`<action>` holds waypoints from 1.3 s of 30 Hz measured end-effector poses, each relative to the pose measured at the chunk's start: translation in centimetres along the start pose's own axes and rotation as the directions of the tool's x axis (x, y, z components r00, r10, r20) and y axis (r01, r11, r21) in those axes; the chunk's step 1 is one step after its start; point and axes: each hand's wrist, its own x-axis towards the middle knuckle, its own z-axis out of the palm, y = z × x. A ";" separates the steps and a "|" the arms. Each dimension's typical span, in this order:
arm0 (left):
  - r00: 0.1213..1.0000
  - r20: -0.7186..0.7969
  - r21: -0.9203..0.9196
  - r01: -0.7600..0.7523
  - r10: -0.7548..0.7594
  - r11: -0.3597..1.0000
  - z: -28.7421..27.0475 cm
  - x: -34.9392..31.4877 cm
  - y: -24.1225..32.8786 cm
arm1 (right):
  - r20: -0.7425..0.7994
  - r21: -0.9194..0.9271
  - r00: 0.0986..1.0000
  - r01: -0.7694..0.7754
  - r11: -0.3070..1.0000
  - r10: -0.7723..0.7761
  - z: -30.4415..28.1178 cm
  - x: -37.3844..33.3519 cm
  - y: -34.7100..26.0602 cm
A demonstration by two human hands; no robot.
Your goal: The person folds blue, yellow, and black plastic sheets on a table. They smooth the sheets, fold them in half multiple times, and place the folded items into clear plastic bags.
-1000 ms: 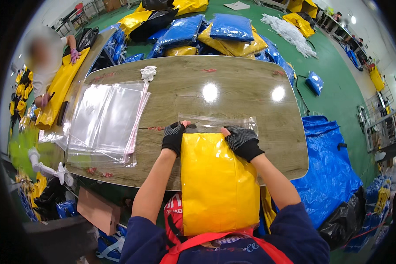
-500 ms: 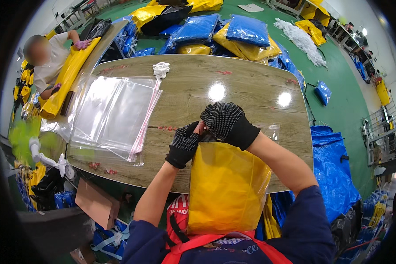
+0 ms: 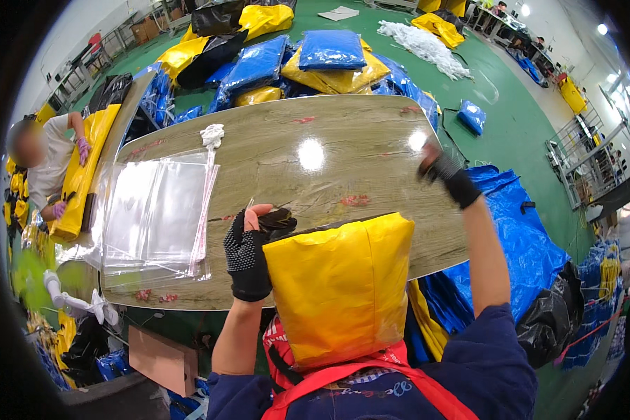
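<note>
A yellow folded packet (image 3: 339, 287) stands upright against my chest, its top edge at the near edge of the wooden table (image 3: 343, 140). My left hand (image 3: 248, 252), in a black dotted glove, grips the packet's top left corner, where a dark flap shows. My right hand (image 3: 442, 171), also gloved, is raised over the table's right end with its fingers closed. It is blurred, and I see nothing in it.
A stack of clear plastic bags (image 3: 157, 210) lies on the table's left, with a white rag (image 3: 212, 134) behind it. Blue and yellow packed bags (image 3: 308, 63) are heaped on the green floor beyond. Another person (image 3: 45, 168) works at far left. Blue sacks (image 3: 525, 245) lie at right.
Both hands were together at the packet's top edge. My right hand has swept out to the right and up, while the left stays on the top left corner.
</note>
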 end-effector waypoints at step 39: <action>0.995 0.096 0.416 -0.050 0.011 0.908 -4.4 -1.9 5.3 | 0.075 0.246 0.982 -0.188 0.951 0.175 4.9 -6.3 -1.8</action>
